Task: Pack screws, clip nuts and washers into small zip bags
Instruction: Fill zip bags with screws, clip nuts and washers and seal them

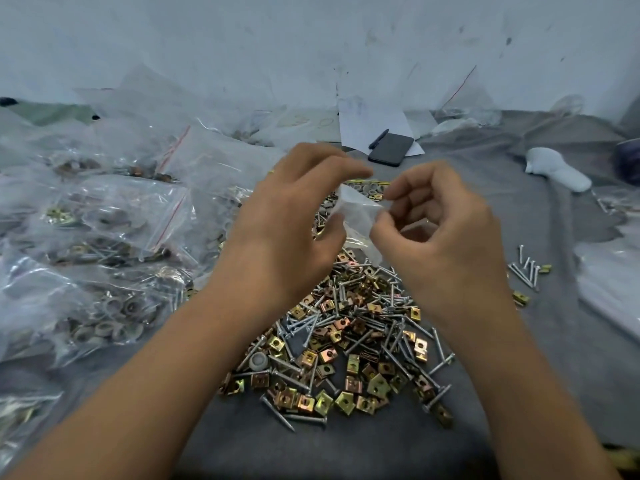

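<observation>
Both hands hold a small zip bag (358, 220) above the central hardware pile (349, 341) on the tabletop (311, 452). Right hand (440, 233) pinches its right edge; left hand (294, 220) apparently grips the left edge. The film is thin, limp, slippery: grip at the mouth.

Single view only: head-worn, wide-angle. It looks forward and steeply down from above the person's own forearms, which enter from the bottom corners. Close range: the left hand (291, 216) and right hand (440, 230) sit near frame centre, above the heap of screws and clip nuts (349, 344) on the grey cloth (346, 448). The pale wall (311, 39) fills the upper part. Edges bow from lens distortion. No second view to overlap.
</observation>
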`<state>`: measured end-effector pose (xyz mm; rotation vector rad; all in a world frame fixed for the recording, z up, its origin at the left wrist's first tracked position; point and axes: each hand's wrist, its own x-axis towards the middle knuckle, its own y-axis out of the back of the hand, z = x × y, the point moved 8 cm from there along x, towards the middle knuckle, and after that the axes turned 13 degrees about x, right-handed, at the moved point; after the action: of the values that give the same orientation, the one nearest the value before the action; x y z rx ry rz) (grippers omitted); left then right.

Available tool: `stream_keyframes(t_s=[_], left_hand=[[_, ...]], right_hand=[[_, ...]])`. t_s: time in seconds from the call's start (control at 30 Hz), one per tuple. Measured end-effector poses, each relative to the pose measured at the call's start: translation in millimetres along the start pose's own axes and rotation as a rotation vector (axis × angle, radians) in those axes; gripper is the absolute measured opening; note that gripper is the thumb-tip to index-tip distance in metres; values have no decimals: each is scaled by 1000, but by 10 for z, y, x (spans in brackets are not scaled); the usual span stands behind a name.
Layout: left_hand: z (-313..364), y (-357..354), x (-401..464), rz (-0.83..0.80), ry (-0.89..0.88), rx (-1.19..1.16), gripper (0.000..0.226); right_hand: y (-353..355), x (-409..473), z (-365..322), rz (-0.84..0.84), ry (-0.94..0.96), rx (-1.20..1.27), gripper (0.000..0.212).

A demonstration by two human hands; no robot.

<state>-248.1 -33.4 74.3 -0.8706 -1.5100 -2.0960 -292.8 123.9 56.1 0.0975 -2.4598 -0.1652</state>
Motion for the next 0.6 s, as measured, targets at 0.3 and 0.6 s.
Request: stream_keyframes(t_s=[0.3,0.6], left_hand=[[152,92,-51,-6,-126,-131,18],[7,-153,-116,-298,-31,-121,122]], right_hand=[[180,24,93,111,-94,98,14],[118,22,128,35,-265,482,12]])
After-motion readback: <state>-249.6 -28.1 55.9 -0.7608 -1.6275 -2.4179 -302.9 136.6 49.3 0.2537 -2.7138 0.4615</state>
